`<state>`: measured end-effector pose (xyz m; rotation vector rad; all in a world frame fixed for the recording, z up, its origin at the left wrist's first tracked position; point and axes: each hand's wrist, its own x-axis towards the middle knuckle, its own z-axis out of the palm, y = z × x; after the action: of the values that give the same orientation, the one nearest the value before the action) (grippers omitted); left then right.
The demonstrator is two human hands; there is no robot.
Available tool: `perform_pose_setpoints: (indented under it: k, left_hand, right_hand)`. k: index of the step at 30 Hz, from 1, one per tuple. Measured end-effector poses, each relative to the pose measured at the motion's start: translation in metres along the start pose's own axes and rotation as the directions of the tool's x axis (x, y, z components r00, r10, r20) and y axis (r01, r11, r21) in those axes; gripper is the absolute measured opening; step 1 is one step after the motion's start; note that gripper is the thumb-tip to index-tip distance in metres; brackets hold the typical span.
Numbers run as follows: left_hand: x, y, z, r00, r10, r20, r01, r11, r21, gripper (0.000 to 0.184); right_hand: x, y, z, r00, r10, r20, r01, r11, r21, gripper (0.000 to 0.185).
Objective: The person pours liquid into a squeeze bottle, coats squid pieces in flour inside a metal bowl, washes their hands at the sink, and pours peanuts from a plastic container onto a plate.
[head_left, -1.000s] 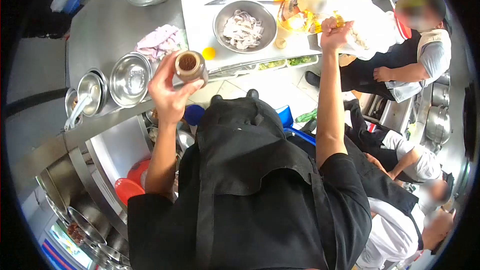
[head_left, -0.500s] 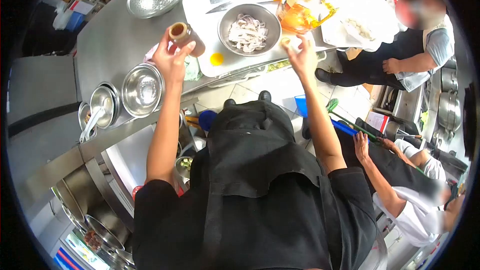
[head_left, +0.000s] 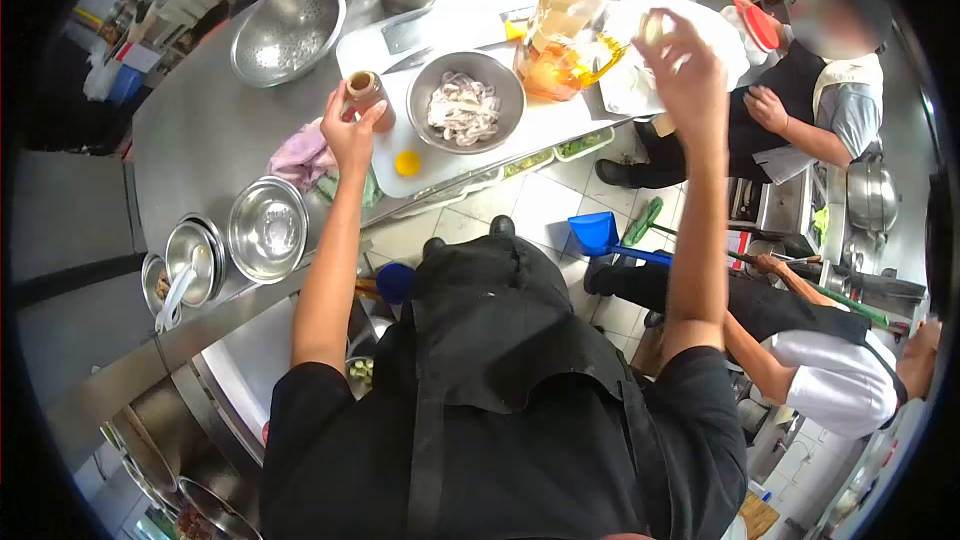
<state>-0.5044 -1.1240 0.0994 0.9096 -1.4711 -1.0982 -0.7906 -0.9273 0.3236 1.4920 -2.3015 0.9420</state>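
My left hand is closed round a small open jar with brown contents, holding it upright just left of a steel bowl. Pale sliced strips lie in this bowl, on a white cutting board. A round yellow lid rests near the board's front edge. My right hand is raised right of a large clear plastic jug with a yellow handle and orange label. Its fingers pinch a small pale round cap, partly blurred.
A cleaver lies behind the bowl. A steel colander, pink cloth and nested steel bowls stand leftward. One person is at the right; another holds a green-handled broom by a blue dustpan.
My right hand has moved up and right, from beside the bowl to past the jug, with the cap. The view has shifted, showing more of the table's far side. My left hand still holds the jar.
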Motion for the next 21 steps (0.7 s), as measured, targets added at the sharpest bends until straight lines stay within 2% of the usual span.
perform_pose_setpoints:
  k: [1,2,3,5,6,8,9,11,13,15,16,20,21]
  left_hand:
    - [0.001,0.000,0.001,1.000,0.008,0.003,-0.008,1.000,-0.009,0.062]
    - [0.001,0.001,0.002,1.000,0.003,0.011,-0.003,1.000,-0.022,0.063]
    - [0.000,0.003,0.002,1.000,-0.005,0.018,0.005,0.999,-0.033,0.064]
    - [-0.001,0.007,0.001,0.999,-0.003,0.039,0.004,0.999,-0.039,0.063]
    - [-0.001,0.003,0.000,0.999,0.005,0.039,-0.003,0.999,-0.038,0.063]
    - [-0.004,-0.003,0.000,1.000,0.004,0.022,-0.003,0.999,-0.045,0.062]
    - [-0.005,-0.003,0.000,1.000,0.004,0.007,-0.004,0.999,-0.047,0.062]
    - [-0.010,-0.001,-0.001,1.000,-0.011,0.013,0.011,0.999,-0.043,0.064]
    - [-0.011,-0.007,-0.001,1.000,-0.010,0.009,0.010,0.999,-0.033,0.060]
    - [-0.011,-0.008,-0.003,0.998,-0.039,0.041,0.040,0.999,-0.014,0.056]
    - [-0.011,-0.008,-0.003,0.998,-0.040,0.038,0.040,0.999,-0.014,0.056]
    - [-0.012,0.000,-0.002,0.997,-0.047,0.058,0.045,0.999,0.023,0.054]
    - [-0.012,0.001,-0.002,0.997,-0.047,0.060,0.045,0.999,0.029,0.055]
  right_hand:
    - [0.022,-0.003,-0.014,0.996,-0.081,0.042,0.083,0.996,-0.040,0.038]
    - [0.045,0.002,-0.020,0.983,-0.056,0.176,0.063,0.997,-0.033,0.039]
    - [0.067,0.010,-0.019,0.962,-0.135,0.239,0.187,0.959,-0.213,0.040]
    - [0.093,-0.023,-0.034,0.863,0.098,0.496,0.108,0.923,-0.370,0.064]
    - [0.100,-0.016,-0.028,0.867,0.093,0.489,0.113,0.920,-0.376,0.064]
    - [0.116,0.009,-0.006,0.831,-0.295,0.472,0.461,0.840,-0.286,0.041]
    - [0.125,0.014,-0.002,0.824,-0.308,0.474,0.474,0.834,-0.282,0.041]
    - [0.138,0.020,0.004,0.744,-0.362,0.561,0.533,0.828,-0.172,0.042]
    - [0.140,0.009,0.007,0.727,-0.381,0.571,0.552,0.819,-0.157,0.042]
    - [0.143,0.001,0.004,0.757,-0.140,0.639,0.372,0.896,-0.244,0.043]
    - [0.145,0.006,0.006,0.752,-0.229,0.618,0.455,0.859,-0.236,0.041]
    - [0.151,0.007,0.011,0.751,-0.193,0.631,0.425,0.873,-0.239,0.034]
    - [0.155,0.003,0.014,0.745,-0.011,0.667,0.345,0.862,-0.371,0.034]
